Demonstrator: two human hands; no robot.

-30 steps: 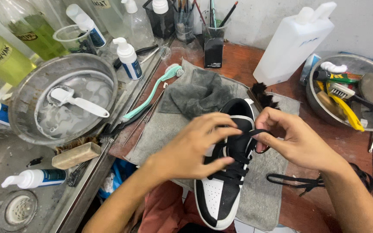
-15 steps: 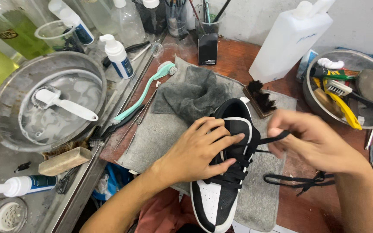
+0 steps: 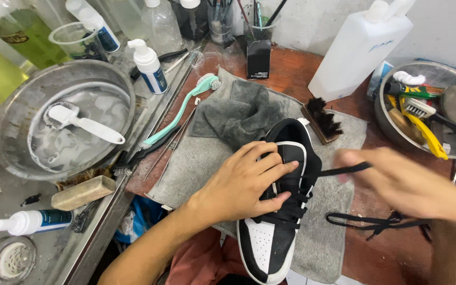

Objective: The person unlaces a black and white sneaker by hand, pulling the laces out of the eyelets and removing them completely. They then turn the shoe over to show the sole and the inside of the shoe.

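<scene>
Black lace (image 3: 344,170) now runs taut, drawn further right by my blurred right hand (image 3: 402,184), pinched closed on it. Left hand (image 3: 244,182) presses flat, fingers spread, on the black-and-white sneaker (image 3: 281,227) upon the grey towel (image 3: 323,232); unlacing advances.

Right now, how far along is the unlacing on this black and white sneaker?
Partly done. A loose black lace already lies on the table to the right. In hand: the left hand presses on the sneaker while the right hand, blurred, draws a lace end out sideways. Left: lace crossings remain threaded across the lower eyelets, toward the toe.
</scene>
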